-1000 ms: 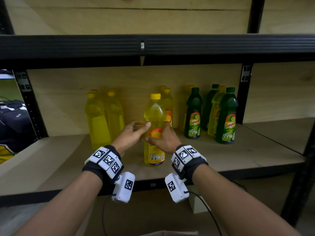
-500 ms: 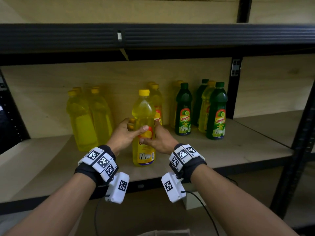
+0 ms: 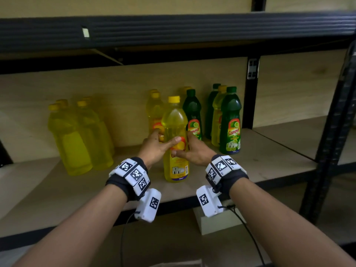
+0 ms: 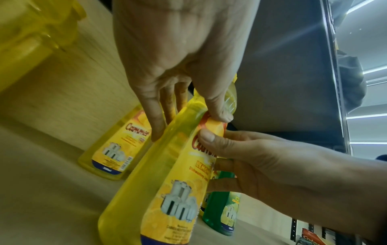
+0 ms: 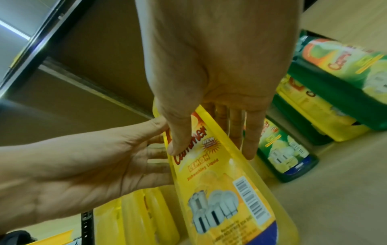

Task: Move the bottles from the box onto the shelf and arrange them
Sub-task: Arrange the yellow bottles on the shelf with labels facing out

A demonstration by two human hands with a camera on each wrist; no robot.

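My left hand (image 3: 154, 149) and right hand (image 3: 194, 151) grip the lemon dishwashing bottle (image 3: 175, 135), now shifted rightward on the shelf (image 3: 269, 160) beside the green bottles (image 3: 230, 120), nearly placed.

The head view looks forward and slightly down from in front of the shelf (image 3: 269, 166), taking in both forearms from 6 o'clock and the bottle rows toward 12. The left wrist view sits close under the left hand (image 4: 178, 54), looking along its fingers at the yellow bottle (image 4: 167, 182), with the right hand (image 4: 261, 165) entering from 4 o'clock. The right wrist view mirrors it, close behind the right hand (image 5: 220, 58), the left hand (image 5: 94, 165) coming from 9 o'clock. All three views share the yellow bottle (image 3: 175, 130) (image 5: 220, 190) and both hands.
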